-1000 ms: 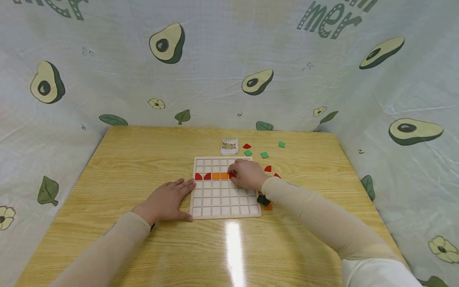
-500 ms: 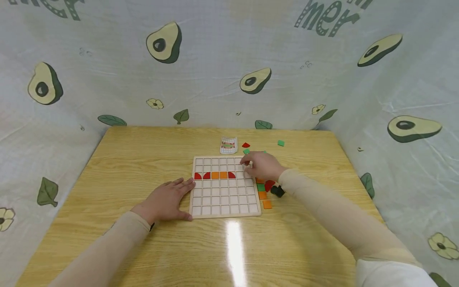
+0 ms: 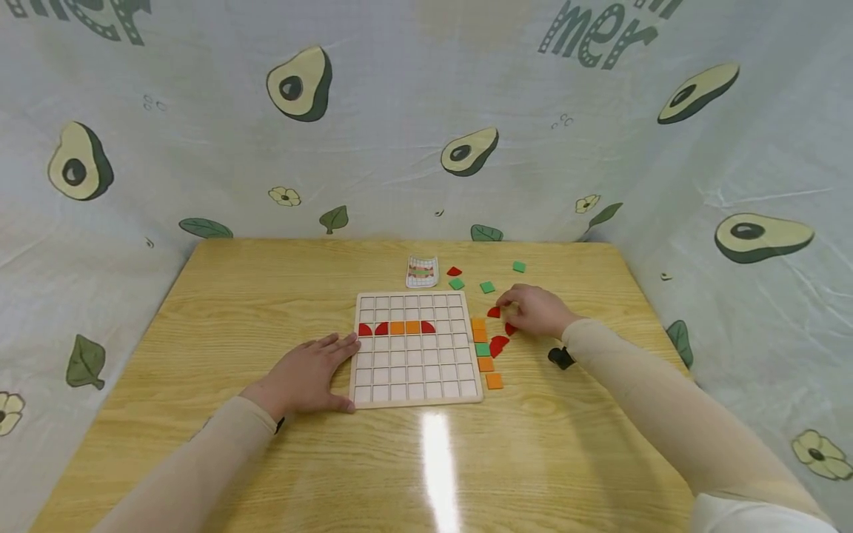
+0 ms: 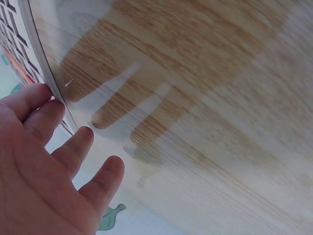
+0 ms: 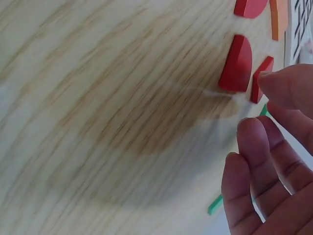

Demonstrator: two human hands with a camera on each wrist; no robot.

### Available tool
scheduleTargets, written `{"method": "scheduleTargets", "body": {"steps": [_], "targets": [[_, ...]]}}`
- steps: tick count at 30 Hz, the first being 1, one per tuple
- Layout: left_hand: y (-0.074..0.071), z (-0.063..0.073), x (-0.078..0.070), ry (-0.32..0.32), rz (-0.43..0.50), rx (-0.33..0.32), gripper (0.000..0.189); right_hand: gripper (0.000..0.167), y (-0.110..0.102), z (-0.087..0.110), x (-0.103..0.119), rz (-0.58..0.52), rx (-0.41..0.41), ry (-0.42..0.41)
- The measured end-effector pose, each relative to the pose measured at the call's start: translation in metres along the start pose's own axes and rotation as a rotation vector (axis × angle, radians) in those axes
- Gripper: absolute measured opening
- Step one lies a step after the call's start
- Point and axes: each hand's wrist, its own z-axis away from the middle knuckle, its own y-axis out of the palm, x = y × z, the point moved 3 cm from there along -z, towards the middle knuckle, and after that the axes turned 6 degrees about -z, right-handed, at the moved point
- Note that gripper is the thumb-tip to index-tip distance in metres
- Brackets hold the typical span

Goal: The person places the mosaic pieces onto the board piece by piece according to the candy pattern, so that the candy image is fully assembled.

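A pale gridded board [image 3: 415, 358] lies flat on the table. One of its rows holds red quarter-circle tiles [image 3: 365, 329] at the left, two orange square tiles [image 3: 405, 327], then one more red tile [image 3: 428, 326]. My left hand [image 3: 303, 377] lies spread, its fingertips and thumb touching the board's left edge. Right of the board, my right hand [image 3: 536, 309] hovers low over loose red quarter-circle tiles [image 5: 237, 66], fingers loosely bent. In the right wrist view its thumb is close to a red tile [image 5: 261, 81]; whether they touch I cannot tell. Nothing shows between the fingers.
Loose orange tiles [image 3: 486, 364] and a green tile [image 3: 483, 349] lie along the board's right edge. Several green tiles [image 3: 488, 287] and a red tile [image 3: 455, 271] lie farther back, beside a small pattern card [image 3: 422, 272]. A printed curtain [image 3: 380, 148] surrounds the table.
My right hand has left the last red tile in the board's row and moved right to the loose red tiles. The left hand stays at the board's edge.
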Motion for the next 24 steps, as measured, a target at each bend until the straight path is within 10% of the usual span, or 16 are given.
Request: {"method": "scheduleTargets", "body": {"steps": [24], "targets": [[0.003, -0.001, 0.003, 0.006, 0.002, -0.004, 0.104, 0.026, 0.013, -0.014, 0.005, 0.08, 0.02, -0.06]]}}
